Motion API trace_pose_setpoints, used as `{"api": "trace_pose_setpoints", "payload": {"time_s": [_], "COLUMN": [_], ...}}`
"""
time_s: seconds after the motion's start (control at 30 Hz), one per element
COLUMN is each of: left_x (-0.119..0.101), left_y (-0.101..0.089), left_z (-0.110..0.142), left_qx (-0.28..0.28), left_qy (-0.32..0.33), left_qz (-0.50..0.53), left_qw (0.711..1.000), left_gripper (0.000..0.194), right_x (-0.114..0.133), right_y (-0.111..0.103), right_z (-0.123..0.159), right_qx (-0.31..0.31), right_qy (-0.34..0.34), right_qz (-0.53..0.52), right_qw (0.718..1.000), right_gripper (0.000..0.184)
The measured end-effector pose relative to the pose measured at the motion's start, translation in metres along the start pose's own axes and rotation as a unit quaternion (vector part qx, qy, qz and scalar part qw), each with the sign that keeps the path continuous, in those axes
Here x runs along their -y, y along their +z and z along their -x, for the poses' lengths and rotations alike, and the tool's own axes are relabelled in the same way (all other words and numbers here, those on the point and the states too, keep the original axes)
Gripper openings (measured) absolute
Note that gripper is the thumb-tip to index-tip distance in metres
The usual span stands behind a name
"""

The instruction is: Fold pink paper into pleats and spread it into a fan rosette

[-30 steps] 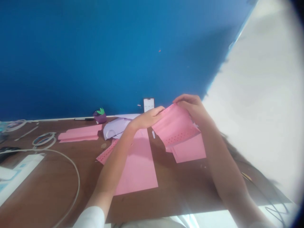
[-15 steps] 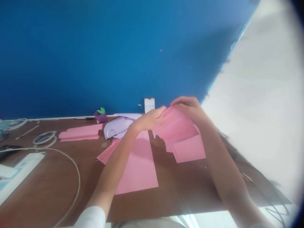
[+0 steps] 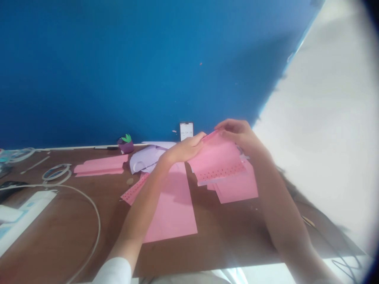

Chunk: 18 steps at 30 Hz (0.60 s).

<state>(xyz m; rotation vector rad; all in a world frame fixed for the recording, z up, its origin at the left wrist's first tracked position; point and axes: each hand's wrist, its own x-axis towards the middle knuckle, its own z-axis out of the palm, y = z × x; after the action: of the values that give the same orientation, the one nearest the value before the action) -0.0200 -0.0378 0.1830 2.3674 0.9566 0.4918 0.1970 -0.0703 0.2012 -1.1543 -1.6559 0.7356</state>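
Note:
A piece of pink paper (image 3: 218,156) with a row of red marks along its lower edge hangs between my hands, raised off the table. My left hand (image 3: 188,148) pinches its upper left corner. At the top edge, farther right, the fingers of my right hand (image 3: 235,129) are closed on the same paper. More pink paper (image 3: 238,187) lies below it on the table. Beneath my left forearm is a large pink sheet (image 3: 174,209), with a dotted pink strip (image 3: 133,193) sticking out to its left. Crumpled lilac paper (image 3: 146,157) lies behind that forearm.
A phone (image 3: 186,131) leans against the blue wall. Left of it stand a purple pot with green leaves (image 3: 126,144) and a folded pink paper (image 3: 102,165). Tape rolls (image 3: 56,172), a white power strip (image 3: 26,217) and a looping cable (image 3: 98,221) occupy the left side.
The held pink paper has swung down and flattened toward me, so its dotted lower edge sits lower and more to the left. Both hands have barely moved and keep their hold.

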Motion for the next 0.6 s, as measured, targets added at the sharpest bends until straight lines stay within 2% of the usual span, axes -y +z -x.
{"api": "trace_pose_setpoints", "payload": {"time_s": [0.13, 0.33, 0.6], "left_x": [-0.004, -0.003, 0.003], "left_y": [0.000, 0.005, 0.010], "left_z": [0.001, 0.000, -0.005], "left_qx": [-0.012, -0.041, -0.027], "left_qy": [-0.013, -0.015, 0.007], "left_qz": [-0.013, -0.029, -0.050], "left_qw": [1.000, 0.999, 0.998], "left_gripper": [0.032, 0.035, 0.031], "right_x": [0.004, 0.001, -0.002], "right_y": [-0.006, -0.005, -0.009], "right_z": [0.003, 0.003, 0.002], "right_qx": [0.039, 0.027, 0.049], "right_qy": [0.000, -0.016, -0.027], "right_qz": [-0.016, -0.014, 0.027], "right_qw": [0.999, 0.999, 0.998], "right_gripper": [0.025, 0.026, 0.024]}}
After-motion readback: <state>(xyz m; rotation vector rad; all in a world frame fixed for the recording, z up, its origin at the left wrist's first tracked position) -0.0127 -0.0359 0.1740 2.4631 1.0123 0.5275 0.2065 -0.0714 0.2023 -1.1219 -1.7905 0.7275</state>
